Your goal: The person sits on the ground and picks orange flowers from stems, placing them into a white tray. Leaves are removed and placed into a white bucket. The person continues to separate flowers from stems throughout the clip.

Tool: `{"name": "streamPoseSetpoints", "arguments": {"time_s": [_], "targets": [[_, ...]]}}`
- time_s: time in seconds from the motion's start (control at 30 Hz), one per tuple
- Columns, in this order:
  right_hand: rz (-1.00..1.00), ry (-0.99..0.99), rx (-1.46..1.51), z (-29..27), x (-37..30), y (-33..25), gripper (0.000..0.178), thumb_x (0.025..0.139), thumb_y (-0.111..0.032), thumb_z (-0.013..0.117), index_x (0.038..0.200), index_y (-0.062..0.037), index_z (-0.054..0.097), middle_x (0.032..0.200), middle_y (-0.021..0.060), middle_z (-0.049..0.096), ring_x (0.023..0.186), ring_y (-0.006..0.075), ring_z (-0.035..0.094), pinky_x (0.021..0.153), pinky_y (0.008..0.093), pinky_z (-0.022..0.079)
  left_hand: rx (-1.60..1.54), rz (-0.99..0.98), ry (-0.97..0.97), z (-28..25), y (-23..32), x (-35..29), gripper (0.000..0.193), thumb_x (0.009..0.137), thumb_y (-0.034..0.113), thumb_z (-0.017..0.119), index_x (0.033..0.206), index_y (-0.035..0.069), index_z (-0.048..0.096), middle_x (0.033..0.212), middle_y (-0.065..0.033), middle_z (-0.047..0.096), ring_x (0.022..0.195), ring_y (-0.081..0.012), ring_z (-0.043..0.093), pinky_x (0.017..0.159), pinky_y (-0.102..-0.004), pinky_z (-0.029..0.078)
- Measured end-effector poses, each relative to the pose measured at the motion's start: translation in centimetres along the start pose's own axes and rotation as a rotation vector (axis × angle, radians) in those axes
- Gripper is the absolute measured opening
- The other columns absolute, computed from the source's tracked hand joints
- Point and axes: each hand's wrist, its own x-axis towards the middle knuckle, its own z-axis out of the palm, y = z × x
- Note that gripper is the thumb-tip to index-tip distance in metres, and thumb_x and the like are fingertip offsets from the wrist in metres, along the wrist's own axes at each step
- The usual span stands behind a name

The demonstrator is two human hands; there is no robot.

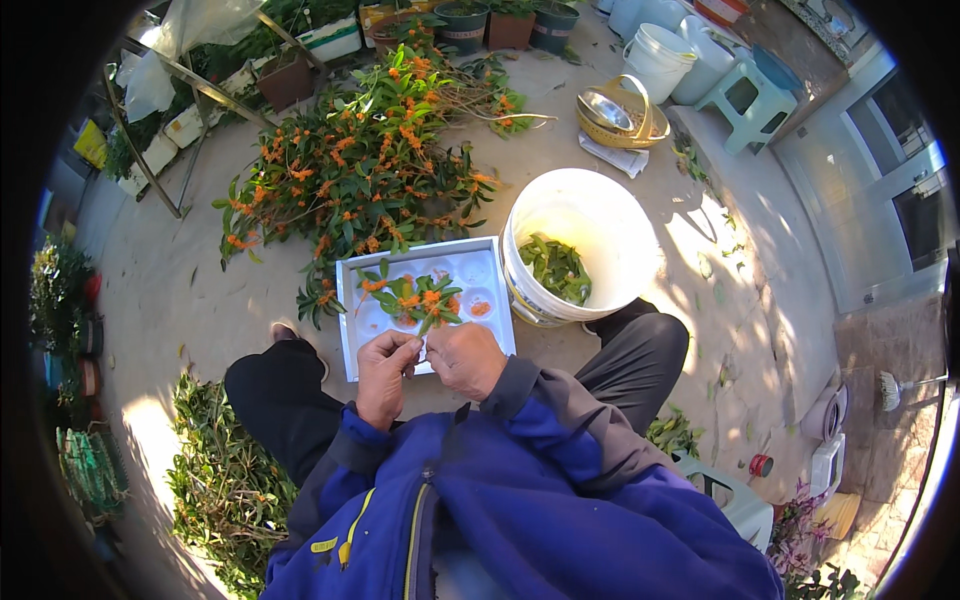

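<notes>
So your two hands are basically meeting over the near edge of the tray. Left hand and right hand are almost touching, fingers curled in and pinching the bottom of the sprig, as far as I can tell. The exact fingertip contact is too small to make out.

The sprig runs straight away from your hands, stem end at your fingertips, leafy tip with the orange flowers pointing forward over the tray. So its long axis is near-to-far, not side to side. Both hands are about equally close to it; the right one sits a touch further forward and its thumb looks to be right on the stem.

Containers: the white tray lies just beyond your hands, under the sprig, with a small scatter of orange blossoms in its round dimples, on the side ahead of your right hand. The white bucket stands to the right of your right hand and a bit forward, touching or nearly touching the tray's right edge, with a loose layer of green leaves at the bottom.

Further ahead, past the tray, there's the big branch pile, well apart from your hands.
</notes>
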Motion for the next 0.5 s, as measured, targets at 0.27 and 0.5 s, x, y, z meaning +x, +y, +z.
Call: {"name": "streamPoseSetpoints", "arguments": {"time_s": [0.27,0.5], "targets": [[0.000,0.097,-0.049,-1.2,1.0,3.1,0.010,0.077,-0.013,0.063,0.078,-0.0037,0.061,0.073,0.0176,0.063,0.069,0.0378,0.063,0.058,0.0482,0.048,-0.077,-0.143,0.073,1.0,-0.4,2.4,0.028,0.099,0.024,0.056,0.105,-0.001,0.066,0.083,-0.0043,0.066,0.073,-0.0098,0.060,0.055,-0.0213,0.045],[0.217,0.250,-0.131,-8.3,2.4,9.4,0.007,0.082,-0.009,0.062,0.080,-0.0030,0.061,0.074,0.0149,0.063,0.071,0.0352,0.063,0.059,0.0439,0.050,0.016,-0.339,0.240,-2.5,-5.0,6.9,0.026,0.098,0.024,0.058,0.104,0.000,0.066,0.084,-0.0045,0.067,0.068,-0.0100,0.061,0.050,-0.0214,0.046]]}}
